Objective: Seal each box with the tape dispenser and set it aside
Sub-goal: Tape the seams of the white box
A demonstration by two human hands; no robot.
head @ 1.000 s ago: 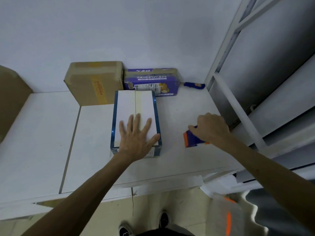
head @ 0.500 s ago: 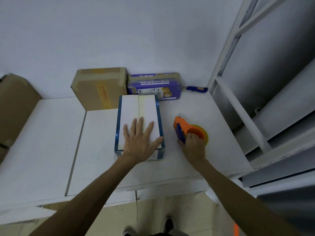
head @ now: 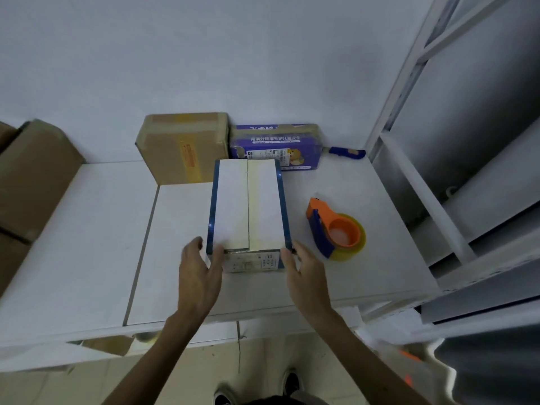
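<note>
Head view – desk [head: 87, 244]: white box [head: 248, 206], tape dispenser [head: 336, 232] just right of it
left hand [head: 198, 273]: grasps the near-left corner
right hand [head: 306, 276]: grasps the near-right corner

Quick tally. Boxes on the bench [head: 87, 229]: 3. That's 1 white box [head: 248, 206] w/ blue edges, mid-bench toward the front edge; 1 brown carton [head: 181, 147] at the back edge; 1 purple printed box [head: 274, 147] right beside it, also back edge. Off the bench's left edge: stacked cartons [head: 35, 176], 2 at least, can't tell past that. Tape dispenser [head: 336, 232]: just 1, orange & blue, btwn the white box and the right edge. Blue-handled tool [head: 346, 152]: 1, back right corner. Hands: 2, left hand [head: 198, 273] & right hand [head: 304, 276], one per near corner of the white box. Shoes [head: 292, 382]: 2, below the front edge.
</note>
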